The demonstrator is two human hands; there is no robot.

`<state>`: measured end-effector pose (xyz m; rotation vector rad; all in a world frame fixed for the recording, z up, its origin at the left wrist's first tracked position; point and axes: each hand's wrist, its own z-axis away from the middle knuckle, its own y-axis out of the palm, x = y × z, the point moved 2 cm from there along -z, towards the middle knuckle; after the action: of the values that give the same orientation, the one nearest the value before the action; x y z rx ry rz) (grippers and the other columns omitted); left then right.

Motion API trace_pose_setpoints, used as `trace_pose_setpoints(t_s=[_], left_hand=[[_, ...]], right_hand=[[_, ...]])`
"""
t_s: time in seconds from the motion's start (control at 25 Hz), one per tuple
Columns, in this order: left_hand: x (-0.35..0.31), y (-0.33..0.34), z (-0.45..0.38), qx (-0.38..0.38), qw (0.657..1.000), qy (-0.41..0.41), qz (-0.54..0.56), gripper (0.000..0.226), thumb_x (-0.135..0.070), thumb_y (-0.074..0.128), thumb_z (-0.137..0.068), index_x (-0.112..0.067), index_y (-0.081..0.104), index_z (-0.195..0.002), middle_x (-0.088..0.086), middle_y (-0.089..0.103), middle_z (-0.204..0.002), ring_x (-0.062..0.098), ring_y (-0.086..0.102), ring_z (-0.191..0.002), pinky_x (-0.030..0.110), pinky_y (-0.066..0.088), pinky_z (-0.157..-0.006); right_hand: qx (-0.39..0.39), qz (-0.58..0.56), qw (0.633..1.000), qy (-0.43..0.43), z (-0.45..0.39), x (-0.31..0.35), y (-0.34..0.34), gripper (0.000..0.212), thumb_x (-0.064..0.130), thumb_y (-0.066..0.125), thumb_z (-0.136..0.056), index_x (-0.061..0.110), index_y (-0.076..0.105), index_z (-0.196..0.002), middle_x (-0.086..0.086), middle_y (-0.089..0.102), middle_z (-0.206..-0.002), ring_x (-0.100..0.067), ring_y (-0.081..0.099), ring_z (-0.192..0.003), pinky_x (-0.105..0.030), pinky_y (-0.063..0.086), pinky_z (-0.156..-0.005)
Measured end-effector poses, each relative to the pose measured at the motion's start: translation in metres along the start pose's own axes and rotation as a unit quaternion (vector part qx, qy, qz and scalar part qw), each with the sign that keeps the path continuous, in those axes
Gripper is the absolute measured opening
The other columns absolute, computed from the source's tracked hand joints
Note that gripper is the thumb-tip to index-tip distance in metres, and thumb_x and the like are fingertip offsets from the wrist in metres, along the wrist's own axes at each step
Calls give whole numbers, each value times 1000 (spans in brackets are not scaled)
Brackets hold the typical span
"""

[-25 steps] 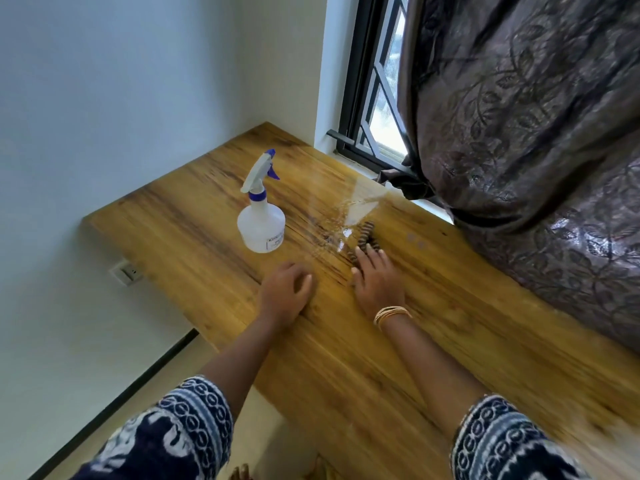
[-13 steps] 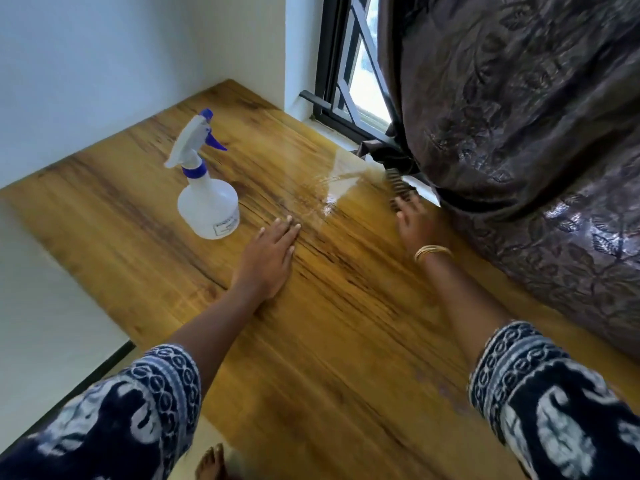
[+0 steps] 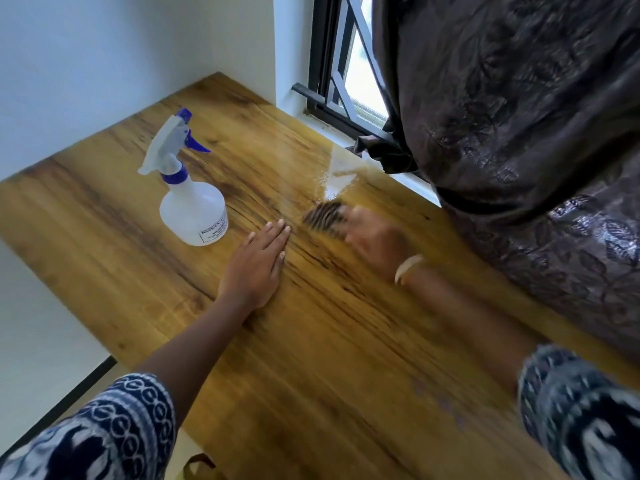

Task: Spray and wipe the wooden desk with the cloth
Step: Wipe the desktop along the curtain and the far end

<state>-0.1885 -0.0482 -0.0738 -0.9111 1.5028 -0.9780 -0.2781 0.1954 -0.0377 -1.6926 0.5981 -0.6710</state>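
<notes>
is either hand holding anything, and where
The right hand presses the striped cloth under its fingers; the exact grip is blurred. The left hand lies flat, empty.

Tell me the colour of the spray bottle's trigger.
Purple-blue, on a white spray head; the spray bottle itself is translucent white. Head view.

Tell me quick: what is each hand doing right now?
Left hand: open, flat on the wooden desk, holding nothing.
Right hand: pressed on the dark striped cloth; too blurred to tell its grip.
</notes>
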Motion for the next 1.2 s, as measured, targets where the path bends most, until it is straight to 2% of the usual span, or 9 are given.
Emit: trace_pose_setpoints(t_s=[0.2,0.28,0.4,0.48,0.56,0.72,0.96,1.08,1.2], left_hand=[[-1,-2,1,3,1000,-1,0,51,-27,30,-104,-21,23,-154,-6,18,-161,9,12,-149,33,13,-121],[-3,-3,1,5,1000,-3,1,51,-27,30,-104,-21,23,-154,-6,18,-161,9,11,-149,34,13,-121],[-3,-4,0,5,1000,-5,-5,51,-27,29,-103,-20,23,-154,-4,20,-161,11,14,-149,35,14,-122],[-3,-4,0,4,1000,-4,-6,51,-27,29,-103,-20,24,-153,-3,21,-161,11,15,-149,35,14,-122],[-3,-4,2,6,1000,-3,-1,51,-27,30,-104,-21,23,-154,-5,19,-161,10,13,-149,34,13,-122],[-1,-4,0,8,1000,-5,8,51,-25,30,-104,-22,22,-154,-7,17,-161,8,10,-149,32,11,-122],[-3,-5,1,12,1000,-10,-3,52,-25,31,-103,-21,22,-154,-6,18,-161,9,10,-149,33,12,-121],[-6,-8,2,13,1000,-8,-10,52,-26,31,-103,-19,24,-153,-4,20,-161,11,12,-149,34,13,-122],[-7,-9,1,13,1000,-12,-3,51,-25,31,-103,-21,23,-154,-6,19,-161,9,11,-149,33,13,-121]], right_hand=[[-19,13,962,271,-64,-57,-4,41,19,43,-100,21,51,-140,-8,39,-153,-31,34,-139,-40,27,-117],[-31,35,973,226,-64,-18,1,40,21,45,-98,25,54,-138,-7,44,-150,-32,40,-136,-45,36,-112],[-14,19,1000,-8,-38,59,19,38,22,48,-95,24,58,-132,-5,53,-143,-29,52,-127,-40,46,-102],[11,20,996,-83,-45,48,13,39,22,45,-96,20,59,-132,-6,53,-142,-28,54,-126,-38,47,-99],[-10,41,999,17,-70,4,2,39,18,44,-97,19,58,-133,-9,52,-143,-31,54,-124,-42,50,-100],[-31,24,960,278,-94,-57,-2,42,19,42,-99,20,50,-140,-6,42,-151,-28,38,-137,-38,30,-115],[-32,21,994,99,-13,43,10,40,24,46,-96,29,52,-135,-2,49,-145,-30,48,-130,-45,47,-102],[8,-24,1000,-17,53,72,18,40,30,47,-97,33,50,-137,4,44,-150,-23,43,-136,-37,37,-107],[-25,8,997,67,45,-3,2,41,21,50,-95,25,55,-136,-3,44,-150,-29,40,-138,-40,33,-112]])
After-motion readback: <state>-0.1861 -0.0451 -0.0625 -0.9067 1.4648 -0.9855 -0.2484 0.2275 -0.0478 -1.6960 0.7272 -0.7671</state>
